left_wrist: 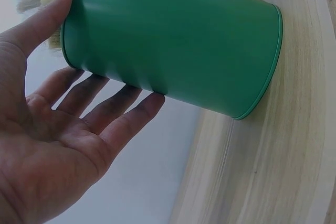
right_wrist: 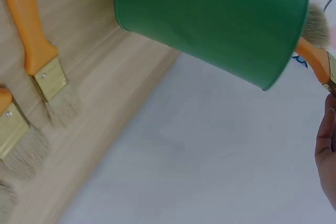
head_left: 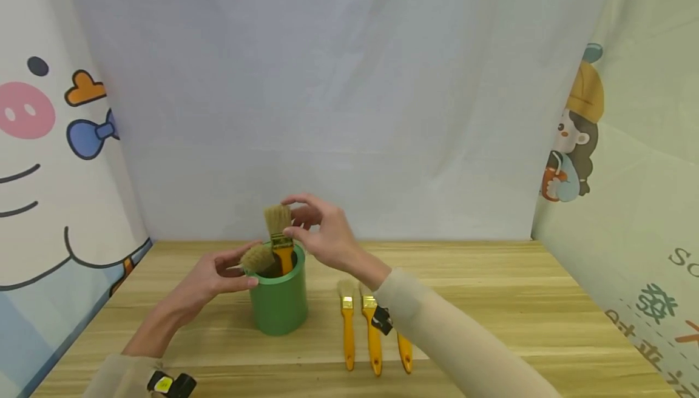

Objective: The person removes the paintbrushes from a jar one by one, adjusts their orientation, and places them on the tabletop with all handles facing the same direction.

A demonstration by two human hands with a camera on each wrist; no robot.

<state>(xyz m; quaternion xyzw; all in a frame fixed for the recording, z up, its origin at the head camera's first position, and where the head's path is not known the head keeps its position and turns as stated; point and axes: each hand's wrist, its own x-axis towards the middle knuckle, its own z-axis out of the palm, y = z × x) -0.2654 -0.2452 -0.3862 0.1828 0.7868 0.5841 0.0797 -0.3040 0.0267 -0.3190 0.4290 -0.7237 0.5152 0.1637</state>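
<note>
A green cylindrical container [head_left: 280, 308] stands upright on the table, left of centre. My left hand [head_left: 203, 281] holds it by the left side, thumb at the rim and fingers along the wall, as the left wrist view shows. My right hand [head_left: 329, 234] pinches a flat paintbrush [head_left: 278, 221] near its metal band, bristles up. The orange handle of that brush reaches down into the container's mouth. Another paintbrush [head_left: 257, 258] leans in the container with its bristles over the left rim. How deep both handles go is hidden by the wall.
Three more orange-handled paintbrushes lie right of the container: the left one [head_left: 348, 331], the middle one [head_left: 374, 346] and the right one [head_left: 405, 352], partly covered by my right sleeve [head_left: 442, 331]. A pale curtain [head_left: 349, 113] hangs behind the wooden table [head_left: 491, 301].
</note>
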